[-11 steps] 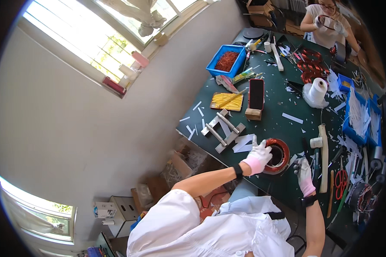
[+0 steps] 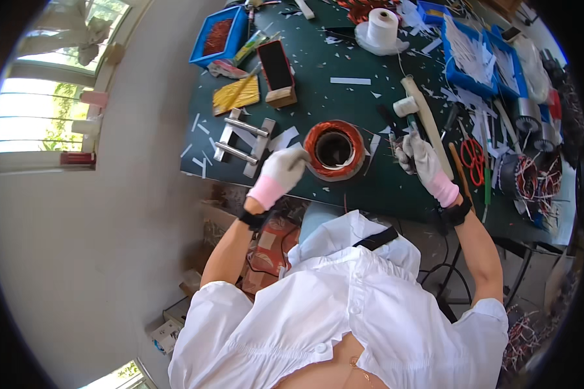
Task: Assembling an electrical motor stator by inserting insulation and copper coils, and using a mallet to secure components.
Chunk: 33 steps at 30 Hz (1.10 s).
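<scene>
A ring-shaped motor stator [image 2: 315, 137] wound with reddish copper wire lies near the table's front edge, its round bore facing up. My left hand [image 2: 282, 172], in a white-grey glove with a pink cuff, is at the stator's left rim. Its fingers are bent and drawn together against that edge; what they pinch, if anything, is hidden. To the right of the stator, my right hand [image 2: 425, 162] wears a matching glove. Its fingers curl inward around something small and dark that I cannot make out. A white-headed mallet [image 2: 405, 106] lies just beyond it.
Left of the stator stand a metal frame with two bars [image 2: 245, 141], a phone on a wooden block [image 2: 276, 65] and yellow strips [image 2: 237, 96]. To the right are a pale wooden stick [image 2: 427, 123], red-handled scissors [image 2: 472, 161], blue bins [image 2: 464, 61] and wired stators [image 2: 525, 178].
The view has swung to the right, and the co-worker is out of it. My left hand has drawn back from over the stator's bore to its left rim. My right hand stays to the stator's right.
</scene>
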Each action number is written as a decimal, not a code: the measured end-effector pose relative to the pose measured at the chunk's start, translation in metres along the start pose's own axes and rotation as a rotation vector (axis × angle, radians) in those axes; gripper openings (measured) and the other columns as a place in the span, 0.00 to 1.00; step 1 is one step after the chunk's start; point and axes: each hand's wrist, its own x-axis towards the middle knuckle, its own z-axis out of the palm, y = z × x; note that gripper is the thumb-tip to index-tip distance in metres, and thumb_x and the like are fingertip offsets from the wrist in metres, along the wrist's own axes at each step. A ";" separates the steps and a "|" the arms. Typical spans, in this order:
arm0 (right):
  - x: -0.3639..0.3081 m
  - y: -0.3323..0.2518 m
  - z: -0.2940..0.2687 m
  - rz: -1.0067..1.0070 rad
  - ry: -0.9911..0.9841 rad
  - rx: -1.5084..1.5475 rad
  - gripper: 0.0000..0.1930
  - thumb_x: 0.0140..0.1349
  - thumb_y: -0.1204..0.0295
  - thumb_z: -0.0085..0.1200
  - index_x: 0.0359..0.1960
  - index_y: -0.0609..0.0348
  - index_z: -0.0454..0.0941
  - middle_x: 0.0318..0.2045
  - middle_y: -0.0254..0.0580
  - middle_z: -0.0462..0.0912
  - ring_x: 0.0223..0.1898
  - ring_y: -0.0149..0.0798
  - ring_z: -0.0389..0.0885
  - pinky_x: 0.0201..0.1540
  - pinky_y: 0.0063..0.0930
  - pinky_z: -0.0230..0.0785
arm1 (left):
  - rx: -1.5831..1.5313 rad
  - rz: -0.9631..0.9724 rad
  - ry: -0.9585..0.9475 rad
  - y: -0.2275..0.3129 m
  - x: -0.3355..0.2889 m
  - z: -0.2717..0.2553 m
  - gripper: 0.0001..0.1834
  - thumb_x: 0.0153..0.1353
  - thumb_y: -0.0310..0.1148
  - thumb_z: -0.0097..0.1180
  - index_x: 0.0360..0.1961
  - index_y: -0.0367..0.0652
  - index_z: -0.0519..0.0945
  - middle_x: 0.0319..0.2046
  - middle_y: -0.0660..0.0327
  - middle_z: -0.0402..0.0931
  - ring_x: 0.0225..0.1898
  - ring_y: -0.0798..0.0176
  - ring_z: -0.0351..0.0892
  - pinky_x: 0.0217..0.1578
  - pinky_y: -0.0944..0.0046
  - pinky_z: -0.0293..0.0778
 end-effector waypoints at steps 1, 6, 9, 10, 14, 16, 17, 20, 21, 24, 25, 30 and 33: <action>-0.007 0.004 -0.007 0.018 -0.024 -0.091 0.29 0.66 0.37 0.33 0.24 0.50 0.59 0.21 0.29 0.63 0.21 0.23 0.59 0.22 0.19 0.51 | -0.510 -0.338 0.065 0.019 -0.001 -0.017 0.08 0.62 0.24 0.46 0.36 0.39 0.78 0.26 0.64 0.76 0.28 0.67 0.75 0.30 0.66 0.70; -0.033 0.003 0.018 0.050 -0.001 -0.020 0.28 0.68 0.40 0.33 0.23 0.52 0.59 0.19 0.28 0.61 0.20 0.23 0.59 0.23 0.19 0.51 | 0.312 -0.105 0.300 0.049 -0.031 -0.002 0.28 0.47 0.19 0.51 0.52 0.48 0.74 0.53 0.53 0.68 0.58 0.52 0.64 0.59 0.53 0.58; -0.050 -0.002 0.048 0.041 -0.003 0.002 0.28 0.70 0.43 0.33 0.22 0.55 0.60 0.18 0.29 0.61 0.20 0.24 0.59 0.24 0.20 0.52 | 0.516 0.091 -0.044 0.051 -0.043 0.059 0.36 0.40 0.24 0.58 0.56 0.61 0.74 0.60 0.55 0.62 0.64 0.44 0.55 0.65 0.41 0.47; -0.059 -0.001 0.056 0.012 -0.018 0.009 0.28 0.70 0.44 0.33 0.22 0.56 0.60 0.18 0.29 0.60 0.20 0.24 0.59 0.24 0.20 0.52 | 0.481 0.116 -0.020 0.049 -0.041 0.078 0.37 0.40 0.27 0.62 0.57 0.60 0.73 0.60 0.56 0.61 0.64 0.44 0.55 0.65 0.41 0.47; -0.098 -0.007 0.063 -0.040 -0.207 -0.089 0.27 0.71 0.48 0.33 0.23 0.60 0.62 0.18 0.31 0.63 0.22 0.26 0.62 0.26 0.21 0.56 | 0.346 0.009 0.001 0.070 -0.011 0.108 0.33 0.40 0.38 0.67 0.53 0.56 0.75 0.50 0.55 0.67 0.55 0.45 0.63 0.61 0.43 0.53; -0.111 -0.010 0.054 -0.061 -0.217 0.003 0.26 0.71 0.48 0.34 0.25 0.59 0.63 0.21 0.34 0.67 0.23 0.27 0.65 0.26 0.21 0.60 | 0.320 0.016 0.084 0.067 -0.004 0.110 0.22 0.43 0.39 0.66 0.44 0.53 0.80 0.46 0.54 0.70 0.52 0.45 0.65 0.59 0.44 0.56; -0.114 -0.008 0.049 -0.103 -0.076 0.087 0.25 0.71 0.49 0.34 0.28 0.59 0.65 0.24 0.36 0.68 0.23 0.27 0.67 0.26 0.20 0.61 | 0.238 0.059 0.049 0.059 -0.005 0.106 0.16 0.45 0.38 0.65 0.38 0.51 0.82 0.45 0.54 0.71 0.52 0.45 0.66 0.58 0.45 0.57; -0.113 0.009 0.020 -0.170 0.508 0.166 0.16 0.73 0.57 0.36 0.40 0.58 0.68 0.34 0.38 0.73 0.26 0.22 0.71 0.26 0.15 0.63 | 0.075 0.103 0.097 0.052 -0.023 0.079 0.06 0.48 0.34 0.62 0.29 0.48 0.82 0.43 0.55 0.74 0.51 0.43 0.68 0.56 0.46 0.61; -0.109 0.025 0.008 -0.069 0.626 -0.022 0.13 0.72 0.61 0.38 0.41 0.58 0.69 0.35 0.37 0.73 0.26 0.21 0.71 0.25 0.15 0.63 | 0.063 0.035 0.223 0.053 -0.031 0.070 0.07 0.48 0.31 0.61 0.31 0.48 0.81 0.44 0.55 0.74 0.51 0.45 0.68 0.56 0.47 0.61; -0.085 0.057 0.002 0.099 0.548 -0.374 0.11 0.66 0.72 0.44 0.49 0.58 0.71 0.34 0.35 0.73 0.26 0.22 0.71 0.31 0.17 0.67 | 0.143 -0.288 0.577 0.038 -0.036 0.063 0.14 0.50 0.31 0.60 0.40 0.45 0.78 0.42 0.56 0.74 0.48 0.46 0.69 0.52 0.50 0.64; -0.070 0.062 0.008 0.035 0.416 -0.422 0.15 0.64 0.74 0.45 0.53 0.57 0.70 0.33 0.37 0.73 0.29 0.26 0.73 0.36 0.22 0.68 | 0.176 -0.346 0.448 0.031 -0.035 0.064 0.13 0.51 0.30 0.59 0.40 0.43 0.78 0.40 0.55 0.74 0.47 0.47 0.70 0.50 0.52 0.66; 0.011 0.038 0.036 -0.362 -0.071 -0.814 0.15 0.64 0.69 0.51 0.52 0.54 0.71 0.32 0.38 0.75 0.33 0.37 0.76 0.37 0.29 0.69 | 0.150 -0.380 0.348 0.015 -0.024 0.080 0.08 0.47 0.28 0.59 0.29 0.41 0.75 0.33 0.57 0.73 0.38 0.49 0.71 0.39 0.54 0.68; 0.035 0.044 0.013 -0.052 0.060 -0.006 0.16 0.72 0.57 0.39 0.36 0.55 0.72 0.30 0.32 0.76 0.31 0.24 0.75 0.33 0.20 0.67 | -0.196 -0.197 0.424 0.011 -0.027 0.078 0.04 0.54 0.27 0.55 0.28 0.40 0.74 0.29 0.62 0.72 0.33 0.61 0.70 0.34 0.63 0.67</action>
